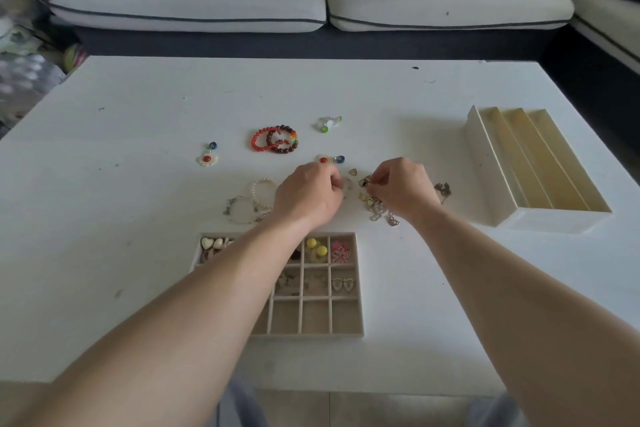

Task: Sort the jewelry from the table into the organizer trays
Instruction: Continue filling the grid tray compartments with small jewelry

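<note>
A beige gridded organizer tray (346, 334) lies at the table's near edge, holding heart pieces, yellow beads, a pink flower and heart earrings; my left forearm covers part of it. Beyond it, my left hand (308, 194) is curled over the table, its fingertips closed beside a small gold heart charm (353, 171). My right hand (403, 185) pinches a small gold piece (365, 181) at the top of a pile of small metal jewelry (379, 210). Red and dark bead bracelets (275, 139), pearl bracelets (254, 201) and flower earrings (207, 155) lie on the white table.
A long cream tray with lengthwise slots (540, 170) stands at the right of the table. A green-and-white piece (329, 123) and a dark chain (443, 189) lie loose. A white sofa (311, 0) runs behind the table.
</note>
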The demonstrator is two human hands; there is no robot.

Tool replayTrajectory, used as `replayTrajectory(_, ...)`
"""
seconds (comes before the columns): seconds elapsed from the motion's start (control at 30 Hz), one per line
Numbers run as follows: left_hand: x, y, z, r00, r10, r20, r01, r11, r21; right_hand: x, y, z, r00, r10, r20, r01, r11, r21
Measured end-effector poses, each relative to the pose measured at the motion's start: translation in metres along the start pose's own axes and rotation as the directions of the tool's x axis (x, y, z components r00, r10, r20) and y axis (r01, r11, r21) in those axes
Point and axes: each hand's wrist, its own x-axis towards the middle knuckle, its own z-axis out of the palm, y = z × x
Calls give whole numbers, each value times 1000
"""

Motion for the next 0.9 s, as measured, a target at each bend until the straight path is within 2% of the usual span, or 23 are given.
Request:
replayTrajectory(0.17, -3, 1, -5, 1000, -5, -15, 4, 999, -39, -3, 0, -5, 1000, -27, 9, 27, 998, -56)
replayTrajectory(0.27, -7, -1, -10, 1000, -15, -14, 15, 999, -47, -8, 0, -11, 999, -40, 29, 41, 999, -13)
replayTrajectory(0.33, -11, -7, -15, 1000, -18, -3, 18, 998, -56, -12, -3, -18, 998, -45, 35, 42, 995, 87)
replayTrajectory(0.4, -16, -14, -21, 999, -18, 27, 19, 999, -40, -17, -9, -25, 998, -31, 59, 14, 964, 266)
replayTrajectory(0.5, -24, -25, -31, 998, -16, 68, 20, 998, -67, -30, -24, -32, 981, -60, 186, -55, 828, 559)
replayTrajectory(0.57, -27, -27, -36, 997, -18, 81, 36, 974, -222, -41, -36, -36, 958, -119, 262, -94, 732, 675)
replayTrajectory(0.63, -37, -21, -45, 990, -46, 131, 106, 856, -506, -53, -49, -38, 939, -163, 302, -120, 670, 733)
replayTrajectory(0.7, -51, -10, -56, 971, -65, 231, 222, 610, -761, -64, -61, -37, 943, -174, 283, -108, 645, 757)
replayTrajectory(0.73, -58, -7, -62, 960, -59, 273, 266, 500, -824, -70, -66, -36, 952, -173, 254, -86, 645, 759)
replayTrajectory(0.77, -64, -4, -66, 953, -50, 299, 290, 440, -850, -74, -70, -35, 959, -170, 226, -63, 650, 757)
replayTrajectory(0.9, -81, -9, -73, 958, -65, 278, 278, 424, -862, -89, -79, -32, 963, -197, 184, -5, 670, 742)
